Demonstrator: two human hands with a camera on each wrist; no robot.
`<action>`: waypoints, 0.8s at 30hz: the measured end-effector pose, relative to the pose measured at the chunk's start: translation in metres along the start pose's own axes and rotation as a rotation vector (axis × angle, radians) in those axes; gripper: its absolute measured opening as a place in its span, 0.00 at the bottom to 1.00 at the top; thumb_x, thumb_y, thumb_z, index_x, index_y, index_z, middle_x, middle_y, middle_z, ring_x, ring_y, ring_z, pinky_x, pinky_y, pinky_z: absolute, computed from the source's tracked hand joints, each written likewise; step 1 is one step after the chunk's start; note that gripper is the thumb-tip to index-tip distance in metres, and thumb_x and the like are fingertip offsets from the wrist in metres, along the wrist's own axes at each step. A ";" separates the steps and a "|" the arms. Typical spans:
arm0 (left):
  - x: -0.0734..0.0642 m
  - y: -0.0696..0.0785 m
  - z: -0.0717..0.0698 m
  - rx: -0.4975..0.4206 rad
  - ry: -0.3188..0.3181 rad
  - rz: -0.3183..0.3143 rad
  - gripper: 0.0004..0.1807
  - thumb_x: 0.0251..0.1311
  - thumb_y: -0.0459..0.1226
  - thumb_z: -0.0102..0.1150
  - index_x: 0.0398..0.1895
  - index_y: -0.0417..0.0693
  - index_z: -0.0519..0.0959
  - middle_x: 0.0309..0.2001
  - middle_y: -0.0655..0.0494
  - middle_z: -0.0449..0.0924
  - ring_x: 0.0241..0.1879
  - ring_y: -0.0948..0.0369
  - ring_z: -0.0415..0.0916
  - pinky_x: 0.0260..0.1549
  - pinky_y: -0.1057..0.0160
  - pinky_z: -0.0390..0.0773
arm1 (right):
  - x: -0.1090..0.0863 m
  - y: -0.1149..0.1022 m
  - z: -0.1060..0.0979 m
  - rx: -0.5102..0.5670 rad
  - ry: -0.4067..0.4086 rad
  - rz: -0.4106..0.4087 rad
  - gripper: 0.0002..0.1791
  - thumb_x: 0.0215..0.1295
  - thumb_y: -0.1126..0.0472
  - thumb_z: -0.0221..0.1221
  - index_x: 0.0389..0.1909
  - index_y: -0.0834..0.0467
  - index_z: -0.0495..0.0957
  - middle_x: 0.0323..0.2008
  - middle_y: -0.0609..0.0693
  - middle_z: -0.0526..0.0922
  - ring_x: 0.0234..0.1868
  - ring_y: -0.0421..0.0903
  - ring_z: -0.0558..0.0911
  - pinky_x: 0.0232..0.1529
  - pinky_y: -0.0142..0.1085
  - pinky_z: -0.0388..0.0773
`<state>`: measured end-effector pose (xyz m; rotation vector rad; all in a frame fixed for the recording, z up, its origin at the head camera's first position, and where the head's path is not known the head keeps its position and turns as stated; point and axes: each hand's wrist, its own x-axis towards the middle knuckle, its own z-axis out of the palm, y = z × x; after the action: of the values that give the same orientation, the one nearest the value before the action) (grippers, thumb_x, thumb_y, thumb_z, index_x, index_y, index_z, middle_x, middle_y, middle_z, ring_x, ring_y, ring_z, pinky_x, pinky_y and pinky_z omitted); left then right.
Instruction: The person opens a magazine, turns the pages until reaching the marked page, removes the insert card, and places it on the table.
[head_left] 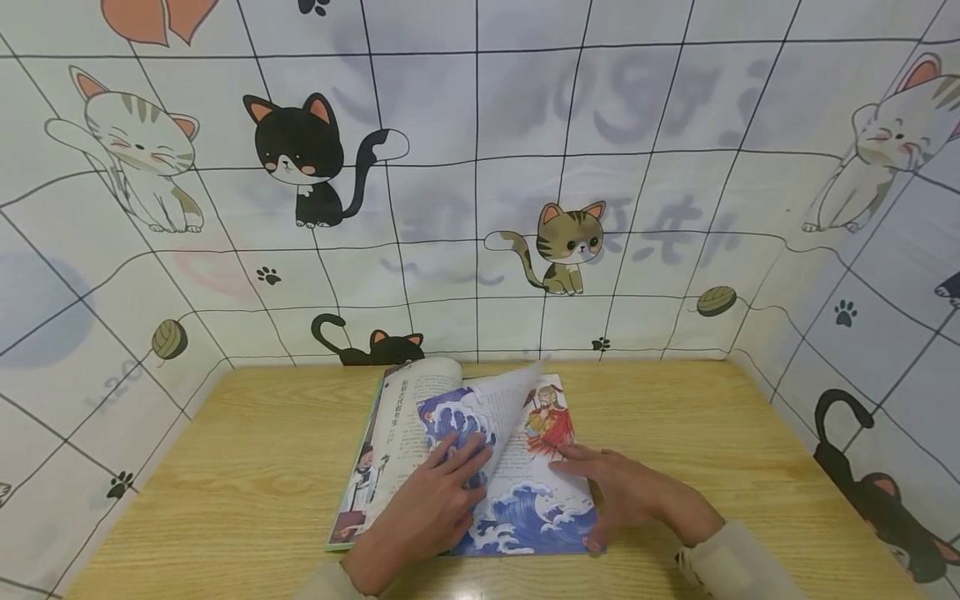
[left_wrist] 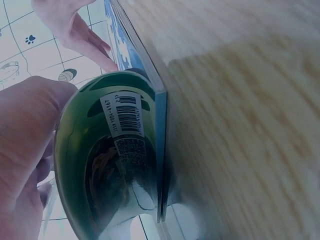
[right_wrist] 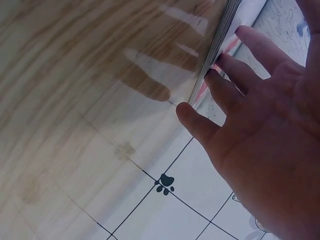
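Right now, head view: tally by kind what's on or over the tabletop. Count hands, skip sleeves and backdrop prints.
Open illustrated magazine: 1
Hands: 2 (left hand, right hand)
Total: 3

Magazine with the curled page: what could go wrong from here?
The curled page could crease under the left hand resting on it. The green cover bows up off the table, so that side might spring. If the right hand lifts, the right-hand page might shift.
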<state>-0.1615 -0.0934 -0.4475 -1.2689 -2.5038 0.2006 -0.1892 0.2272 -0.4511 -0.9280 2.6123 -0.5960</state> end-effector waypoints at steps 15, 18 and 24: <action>-0.002 0.003 0.000 0.025 0.016 -0.105 0.08 0.57 0.45 0.62 0.29 0.53 0.86 0.61 0.51 0.78 0.70 0.50 0.64 0.61 0.34 0.64 | -0.001 0.000 0.001 -0.008 0.003 -0.024 0.61 0.32 0.41 0.80 0.72 0.54 0.67 0.75 0.59 0.59 0.71 0.66 0.62 0.64 0.65 0.61; -0.003 0.003 0.001 0.005 0.005 -0.135 0.09 0.58 0.45 0.61 0.32 0.52 0.87 0.60 0.51 0.79 0.69 0.50 0.66 0.57 0.34 0.68 | -0.002 0.000 0.001 -0.010 0.001 -0.033 0.61 0.33 0.40 0.79 0.72 0.55 0.66 0.75 0.60 0.59 0.71 0.66 0.62 0.63 0.66 0.61; -0.004 0.003 0.001 -0.071 -0.057 -0.206 0.11 0.61 0.45 0.59 0.34 0.50 0.87 0.61 0.50 0.78 0.68 0.50 0.68 0.52 0.34 0.73 | -0.002 0.001 0.001 -0.007 -0.002 -0.034 0.60 0.34 0.40 0.79 0.73 0.55 0.66 0.75 0.60 0.59 0.71 0.66 0.62 0.63 0.66 0.62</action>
<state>-0.1577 -0.0951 -0.4503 -1.0337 -2.6905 0.1002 -0.1876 0.2285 -0.4519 -0.9759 2.6027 -0.5947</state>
